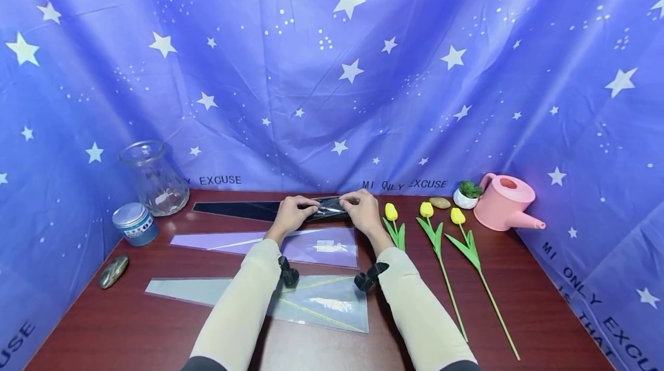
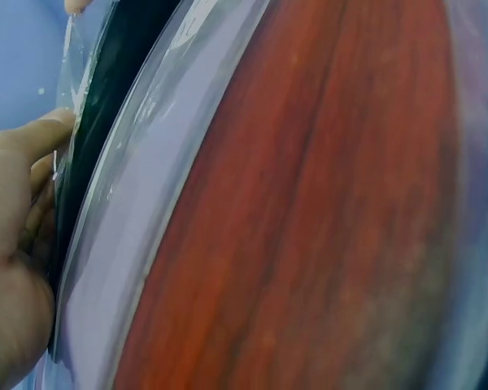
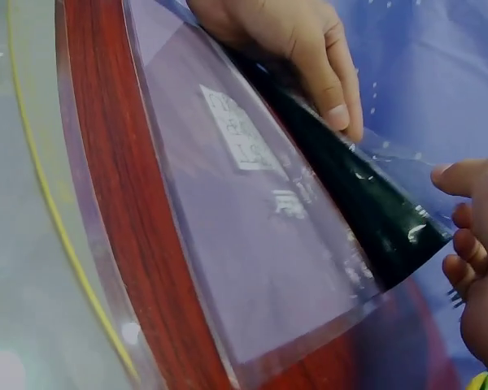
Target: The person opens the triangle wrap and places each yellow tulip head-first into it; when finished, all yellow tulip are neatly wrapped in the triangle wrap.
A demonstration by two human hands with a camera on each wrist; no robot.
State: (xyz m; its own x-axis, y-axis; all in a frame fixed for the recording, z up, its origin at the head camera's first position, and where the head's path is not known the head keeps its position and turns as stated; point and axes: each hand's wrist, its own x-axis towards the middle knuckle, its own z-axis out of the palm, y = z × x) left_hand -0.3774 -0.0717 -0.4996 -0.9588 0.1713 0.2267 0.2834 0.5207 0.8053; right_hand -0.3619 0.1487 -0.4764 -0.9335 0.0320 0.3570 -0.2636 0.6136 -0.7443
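From the head camera: both hands at the far edge of the table (image 1: 519, 279), left hand (image 1: 293, 212) and right hand (image 1: 363, 209) pinching the wide end of the black sleeve (image 1: 259, 209), beyond the purple sleeve (image 1: 311, 244). Looks like opening its mouth.

Left wrist: thumb and fingers (image 2: 32, 154) curled onto the clear film over the black.

Right wrist: fingertips (image 3: 464, 175) nipping the film edge. Next, probably, parting the layers gently, no tearing. Tulips (image 1: 441, 233) alongside.

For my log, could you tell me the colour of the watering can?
Pink; the watering can shows best in the head view.
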